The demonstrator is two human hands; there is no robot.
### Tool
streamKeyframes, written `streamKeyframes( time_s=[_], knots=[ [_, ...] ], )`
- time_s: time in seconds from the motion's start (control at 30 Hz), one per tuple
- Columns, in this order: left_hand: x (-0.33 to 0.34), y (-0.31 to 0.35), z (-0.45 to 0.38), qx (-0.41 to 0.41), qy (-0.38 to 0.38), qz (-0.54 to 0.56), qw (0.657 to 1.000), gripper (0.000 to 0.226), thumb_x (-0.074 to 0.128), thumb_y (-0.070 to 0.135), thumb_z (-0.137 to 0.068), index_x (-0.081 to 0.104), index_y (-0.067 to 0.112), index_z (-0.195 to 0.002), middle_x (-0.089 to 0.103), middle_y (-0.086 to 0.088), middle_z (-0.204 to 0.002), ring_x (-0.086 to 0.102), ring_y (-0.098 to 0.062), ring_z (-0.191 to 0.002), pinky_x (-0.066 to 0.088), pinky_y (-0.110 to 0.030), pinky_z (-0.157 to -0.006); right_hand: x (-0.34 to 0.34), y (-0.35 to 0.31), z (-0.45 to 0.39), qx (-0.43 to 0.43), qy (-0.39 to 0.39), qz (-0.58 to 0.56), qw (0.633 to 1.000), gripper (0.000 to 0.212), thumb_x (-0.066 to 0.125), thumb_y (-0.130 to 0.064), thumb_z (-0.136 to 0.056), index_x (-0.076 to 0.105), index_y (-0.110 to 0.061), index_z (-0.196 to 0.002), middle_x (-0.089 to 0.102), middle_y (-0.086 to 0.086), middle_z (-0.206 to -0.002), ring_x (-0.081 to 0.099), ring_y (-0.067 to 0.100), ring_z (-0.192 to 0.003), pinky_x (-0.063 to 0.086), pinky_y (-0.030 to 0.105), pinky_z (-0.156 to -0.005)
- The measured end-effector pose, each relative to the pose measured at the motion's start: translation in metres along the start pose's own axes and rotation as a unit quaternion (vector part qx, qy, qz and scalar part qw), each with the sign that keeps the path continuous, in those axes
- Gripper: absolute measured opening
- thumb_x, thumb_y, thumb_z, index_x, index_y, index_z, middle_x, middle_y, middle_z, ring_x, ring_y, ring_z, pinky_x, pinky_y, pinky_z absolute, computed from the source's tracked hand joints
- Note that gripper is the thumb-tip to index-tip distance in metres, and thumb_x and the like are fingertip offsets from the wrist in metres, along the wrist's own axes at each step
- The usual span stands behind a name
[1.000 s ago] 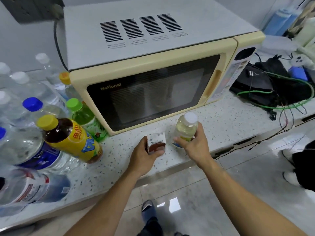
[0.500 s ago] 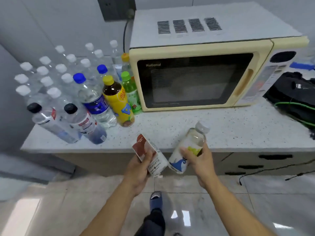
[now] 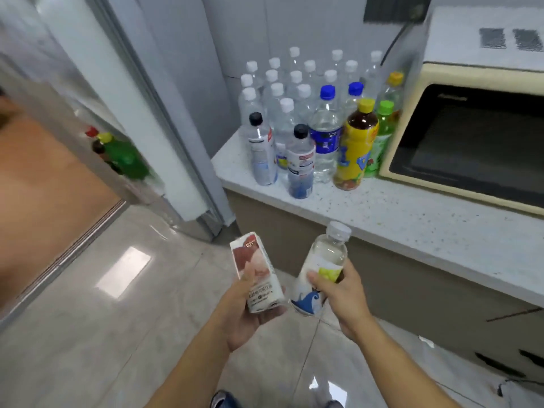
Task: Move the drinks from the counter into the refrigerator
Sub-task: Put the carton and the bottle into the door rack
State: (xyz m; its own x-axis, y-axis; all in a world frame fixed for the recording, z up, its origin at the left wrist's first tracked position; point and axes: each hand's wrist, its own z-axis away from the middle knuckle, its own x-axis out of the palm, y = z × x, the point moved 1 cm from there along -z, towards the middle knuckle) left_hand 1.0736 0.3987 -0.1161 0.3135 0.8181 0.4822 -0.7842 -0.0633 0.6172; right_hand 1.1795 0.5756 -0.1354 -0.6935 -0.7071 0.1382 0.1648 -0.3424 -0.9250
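Note:
My left hand point(image 3: 245, 315) grips a small red-and-white drink carton point(image 3: 256, 270), held over the floor in front of the counter. My right hand point(image 3: 343, 295) grips a clear bottle point(image 3: 322, 265) with a white cap and a blue whale label, right beside the carton. Several water, tea and green drink bottles point(image 3: 309, 119) stand crowded on the speckled white counter point(image 3: 412, 228) left of the microwave. The refrigerator point(image 3: 176, 113) stands at the left with its door point(image 3: 67, 125) swung open; a green bottle point(image 3: 123, 154) and others sit in the door shelf.
A cream microwave point(image 3: 477, 134) takes up the counter's right side, its cord running to a wall socket point(image 3: 394, 7). Below the counter are beige cabinet fronts point(image 3: 412, 293). Glossy tiled floor point(image 3: 103, 319) lies between me and the fridge. My shoes show at the bottom edge.
Both hands lifted the carton and bottle off the counter and drew them back. My view swung left, bringing the open refrigerator into sight and pushing the microwave to the right edge.

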Motion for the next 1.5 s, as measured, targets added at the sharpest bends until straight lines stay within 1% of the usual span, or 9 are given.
streamKeyframes(
  time_s=[0.17, 0.43, 0.7, 0.83, 1.03, 1.13, 1.27, 1.37, 1.5],
  knots=[
    [-0.071, 0.045, 0.031, 0.056, 0.073, -0.012, 0.996, 0.057, 0.071, 0.051, -0.074, 0.061, 0.016, -0.117, 0.073, -0.007, -0.083, 0.07, -0.016, -0.065, 0.055, -0.032, -0.056, 0.095, -0.001, 0.008, -0.024, -0.05, 0.036, 0.998, 0.043, 0.084, -0.013, -0.074, 0.064, -0.027, -0.108, 0.076, -0.001, -0.097, 0.074, 0.015, -0.085, 0.058, 0.027, -0.066],
    [-0.204, 0.128, 0.082, 0.138, 0.103, -0.086, 0.981, 0.063, 0.077, 0.061, -0.061, 0.067, 0.022, -0.11, 0.07, -0.003, -0.079, 0.061, -0.013, -0.06, 0.042, -0.025, -0.045, 0.264, 0.009, 0.045, -0.086, -0.072, 0.043, 0.993, 0.048, 0.087, -0.018, -0.066, 0.064, -0.027, -0.107, 0.076, -0.001, -0.096, 0.074, 0.015, -0.084, 0.057, 0.023, -0.065],
    [-0.259, 0.192, 0.071, 0.105, 0.076, -0.034, 0.991, 0.072, 0.072, 0.069, -0.052, 0.063, 0.023, -0.106, 0.072, -0.008, -0.105, 0.07, -0.027, -0.091, 0.057, -0.039, -0.063, 0.353, -0.005, 0.05, -0.183, -0.06, 0.062, 0.979, 0.05, 0.085, 0.0, -0.071, 0.062, -0.024, -0.108, 0.074, -0.003, -0.098, 0.071, 0.012, -0.088, 0.059, 0.028, -0.075],
    [-0.263, 0.231, 0.05, 0.088, 0.077, -0.029, 0.993, 0.095, 0.07, 0.081, -0.043, 0.064, 0.025, -0.12, 0.072, -0.008, -0.116, 0.069, -0.031, -0.104, 0.058, -0.047, -0.081, 0.382, -0.022, 0.032, -0.23, -0.029, 0.035, 0.972, 0.052, 0.087, -0.004, -0.068, 0.062, -0.029, -0.106, 0.074, -0.002, -0.1, 0.071, 0.014, -0.091, 0.058, 0.029, -0.079],
    [-0.254, 0.295, 0.018, 0.172, 0.057, -0.077, 0.98, 0.075, 0.071, 0.063, -0.063, 0.059, 0.021, -0.124, 0.075, -0.003, -0.106, 0.073, -0.026, -0.094, 0.059, -0.043, -0.068, 0.423, -0.057, -0.008, -0.31, 0.034, 0.01, 0.95, 0.06, 0.088, -0.032, -0.058, 0.057, -0.031, -0.11, 0.069, -0.009, -0.104, 0.066, 0.011, -0.097, 0.054, 0.022, -0.081],
    [-0.248, 0.33, -0.001, 0.217, -0.008, -0.071, 0.974, 0.056, 0.074, 0.035, -0.076, 0.054, 0.019, -0.127, 0.071, -0.004, -0.104, 0.072, -0.021, -0.091, 0.058, -0.041, -0.069, 0.435, -0.07, -0.031, -0.332, 0.074, 0.002, 0.94, 0.061, 0.091, -0.022, -0.059, 0.056, -0.034, -0.108, 0.067, -0.018, -0.101, 0.065, 0.004, -0.095, 0.05, 0.017, -0.081],
    [-0.228, 0.378, -0.032, 0.3, -0.008, -0.163, 0.94, 0.04, 0.076, 0.021, -0.078, 0.06, 0.026, -0.114, 0.074, 0.0, -0.104, 0.072, -0.019, -0.095, 0.06, -0.035, -0.077, 0.438, -0.084, -0.055, -0.347, 0.103, 0.015, 0.932, 0.072, 0.092, -0.01, -0.061, 0.054, -0.044, -0.112, 0.065, -0.025, -0.107, 0.062, 0.002, -0.105, 0.049, 0.015, -0.09],
    [-0.212, 0.402, -0.055, 0.346, -0.012, -0.3, 0.889, 0.037, 0.078, 0.016, -0.083, 0.058, 0.038, -0.105, 0.074, 0.017, -0.096, 0.071, -0.001, -0.09, 0.055, -0.013, -0.071, 0.44, -0.084, -0.066, -0.343, 0.124, 0.043, 0.93, 0.075, 0.091, -0.005, -0.062, 0.053, -0.044, -0.114, 0.063, -0.028, -0.109, 0.06, -0.004, -0.106, 0.046, 0.01, -0.09],
    [-0.209, 0.424, -0.09, 0.349, -0.058, -0.435, 0.828, 0.045, 0.08, 0.01, -0.08, 0.055, 0.036, -0.107, 0.07, 0.027, -0.088, 0.062, 0.019, -0.083, 0.044, 0.002, -0.065, 0.449, -0.07, -0.079, -0.328, 0.148, 0.085, 0.929, 0.071, 0.092, -0.006, -0.061, 0.054, -0.027, -0.117, 0.061, -0.01, -0.113, 0.059, -0.003, -0.102, 0.046, 0.01, -0.084]
  ],
)
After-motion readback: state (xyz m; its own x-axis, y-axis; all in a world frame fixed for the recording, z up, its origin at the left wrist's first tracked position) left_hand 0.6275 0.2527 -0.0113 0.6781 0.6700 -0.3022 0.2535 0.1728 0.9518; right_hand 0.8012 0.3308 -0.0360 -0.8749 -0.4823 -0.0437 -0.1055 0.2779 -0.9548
